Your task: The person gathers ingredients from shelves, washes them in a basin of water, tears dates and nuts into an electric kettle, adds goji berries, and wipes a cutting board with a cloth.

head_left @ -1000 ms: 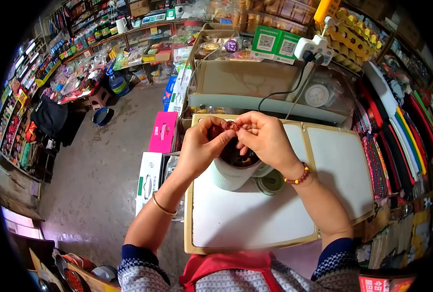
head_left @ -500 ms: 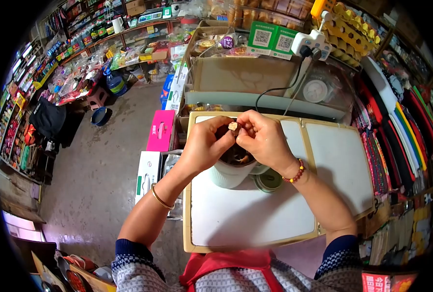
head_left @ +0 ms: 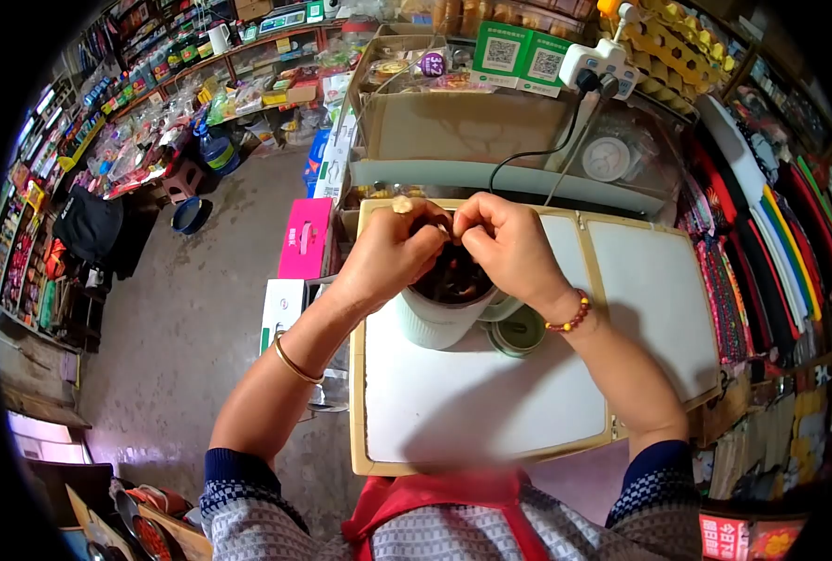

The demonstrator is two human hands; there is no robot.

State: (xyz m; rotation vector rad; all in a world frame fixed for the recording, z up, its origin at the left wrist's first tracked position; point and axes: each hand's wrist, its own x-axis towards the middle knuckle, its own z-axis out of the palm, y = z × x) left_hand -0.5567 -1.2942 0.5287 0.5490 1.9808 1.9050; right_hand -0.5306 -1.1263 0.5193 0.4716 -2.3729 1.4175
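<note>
A pale mug-like container [head_left: 435, 323] with a handle stands on the white board [head_left: 472, 393], dark reddish-brown contents [head_left: 455, 276] inside it. Over its rim, my left hand [head_left: 393, 252] is closed, with a pale-topped piece [head_left: 403, 204] showing at its index finger and reddish-brown material at the fingertips. My right hand [head_left: 508, 245] pinches close beside it, fingertips nearly meeting the left ones; what it grips is too small to name. A round greenish lid or tin [head_left: 517, 332] lies right of the container, by the handle.
Behind the board are a glass-fronted case [head_left: 463, 131], green QR cards [head_left: 519, 56] and a power strip [head_left: 601, 70] with a cable. A pink box [head_left: 307, 238] stands at the left. Hanging cloths [head_left: 771, 224] are at the right.
The pale-topped piece, between both hands' fingertips half a second ago, is now up at my left index finger. My hands have shifted slightly, and more of the container's contents shows.
</note>
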